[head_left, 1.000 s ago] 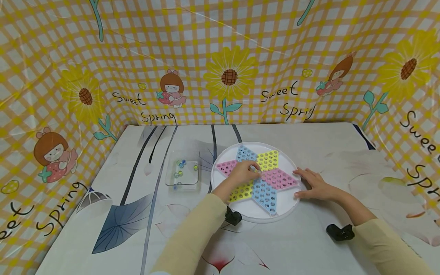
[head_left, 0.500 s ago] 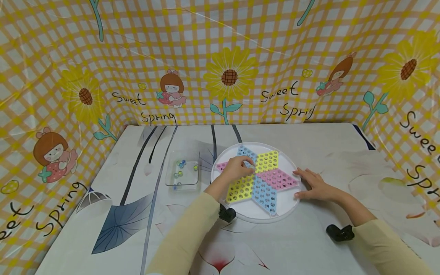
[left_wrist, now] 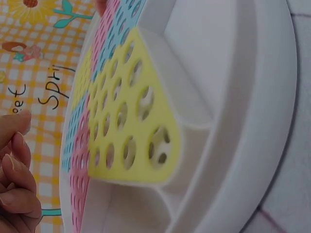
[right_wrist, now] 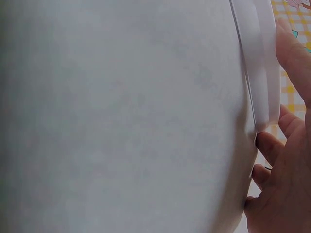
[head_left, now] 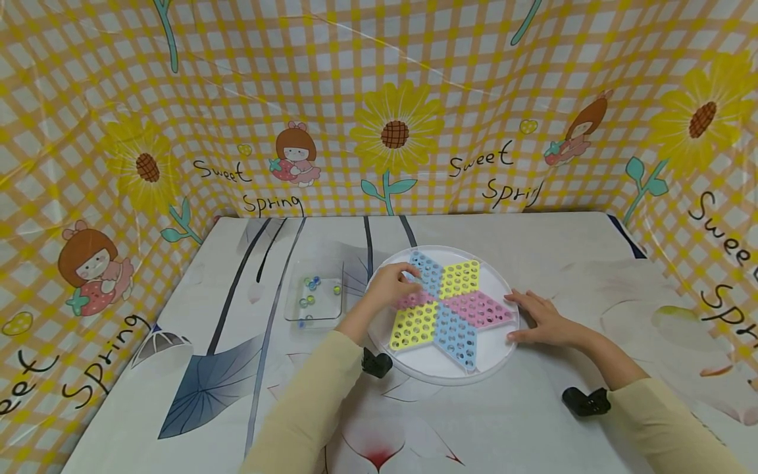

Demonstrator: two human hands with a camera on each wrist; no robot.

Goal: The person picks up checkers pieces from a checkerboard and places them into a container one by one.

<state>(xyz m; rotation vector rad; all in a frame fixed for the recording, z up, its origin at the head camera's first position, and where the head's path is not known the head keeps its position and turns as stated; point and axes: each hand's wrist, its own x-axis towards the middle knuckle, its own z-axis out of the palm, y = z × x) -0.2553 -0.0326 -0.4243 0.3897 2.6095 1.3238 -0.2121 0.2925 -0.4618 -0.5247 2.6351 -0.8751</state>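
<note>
A round white Chinese checkers board (head_left: 491, 352) lies on the table, its star in pink, yellow and blue sections full of holes. My left hand (head_left: 387, 288) is over the left pink section (head_left: 417, 301). In the left wrist view the fingers (left_wrist: 17, 170) of that hand are bent, the thumb close to the index finger. I cannot tell whether something small is between them. The board's yellow section (left_wrist: 121, 111) fills the middle of that view. My right hand (head_left: 545, 320) rests spread at the board's right rim, fingertips on the edge (right_wrist: 262, 63).
Left of the board stands a clear plastic box (head_left: 324, 304) with several glass marbles (head_left: 312, 283) in it. A black wrist device (head_left: 377, 363) sits under each forearm. A yellow checked cloth (head_left: 331, 79) hangs behind the white patterned tablecloth (head_left: 562, 250).
My left hand has moved left over the board, from near the star's centre to the left pink section, uncovering the near-left yellow section. My right hand has stayed at the rim.
</note>
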